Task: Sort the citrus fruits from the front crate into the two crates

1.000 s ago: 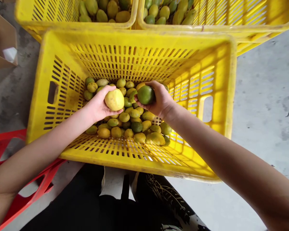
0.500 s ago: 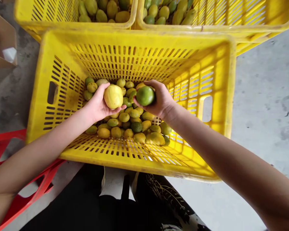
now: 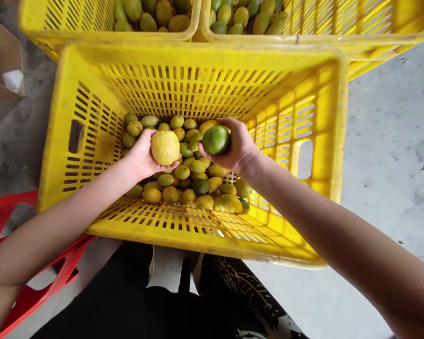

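In my left hand (image 3: pixel 140 159) rests a pale yellow lemon (image 3: pixel 165 148), held with the fingers curled under it and the thumb behind. My right hand (image 3: pixel 240 147) grips a green lemon (image 3: pixel 216 140), its glossy rounded end facing left. Both hands are inside a yellow slatted crate (image 3: pixel 198 238), above the fruit lying there, and a gap separates the two held lemons. Below them, a loose heap of yellow and green lemons (image 3: pixel 181 172) covers the middle of the crate's bottom. My hands hide part of the heap.
Two more yellow crates (image 3: pixel 342 40) with fruit in them stand against the far side. A red plastic stool or frame (image 3: pixel 61 278) is at lower left, and an open cardboard box (image 3: pixel 3 61) at upper left. Grey concrete floor (image 3: pixel 388 155) lies to the right.
The yellow lemon has turned a little in my left hand and shifted slightly left and down. The green lemon has rotated slightly and moved a bit right. Both stay held.
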A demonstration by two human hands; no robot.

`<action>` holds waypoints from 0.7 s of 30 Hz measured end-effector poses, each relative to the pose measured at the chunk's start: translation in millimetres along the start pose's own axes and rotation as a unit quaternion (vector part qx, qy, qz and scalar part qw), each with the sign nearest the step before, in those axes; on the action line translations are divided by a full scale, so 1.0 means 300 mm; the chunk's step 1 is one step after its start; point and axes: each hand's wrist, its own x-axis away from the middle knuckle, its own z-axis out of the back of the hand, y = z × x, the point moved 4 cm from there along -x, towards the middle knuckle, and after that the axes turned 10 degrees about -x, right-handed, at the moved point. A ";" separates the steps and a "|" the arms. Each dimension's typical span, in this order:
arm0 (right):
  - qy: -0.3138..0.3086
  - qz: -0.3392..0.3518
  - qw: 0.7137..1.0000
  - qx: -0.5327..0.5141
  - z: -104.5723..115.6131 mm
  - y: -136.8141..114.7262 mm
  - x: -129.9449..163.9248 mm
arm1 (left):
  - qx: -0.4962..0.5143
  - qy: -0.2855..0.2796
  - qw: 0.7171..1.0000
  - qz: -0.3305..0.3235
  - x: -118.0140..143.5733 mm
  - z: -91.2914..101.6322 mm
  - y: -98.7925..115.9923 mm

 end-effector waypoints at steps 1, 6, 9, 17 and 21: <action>0.003 -0.002 1.000 -0.011 -0.005 -0.002 0.008 | 0.005 0.002 1.000 0.006 0.001 0.000 -0.001; -0.015 -0.016 0.999 -0.032 -0.019 0.004 0.018 | 0.022 0.002 1.000 0.020 0.022 -0.009 0.005; -0.021 -0.030 0.999 -0.027 -0.017 0.013 0.013 | 0.023 0.014 1.000 0.006 0.040 -0.020 0.014; -0.029 -0.001 1.000 0.004 0.023 0.034 -0.080 | 0.029 0.059 0.997 -0.041 0.066 -0.045 0.026; -0.047 0.034 0.998 0.032 0.046 0.036 -0.118 | 0.026 0.109 0.993 -0.034 0.063 -0.028 0.023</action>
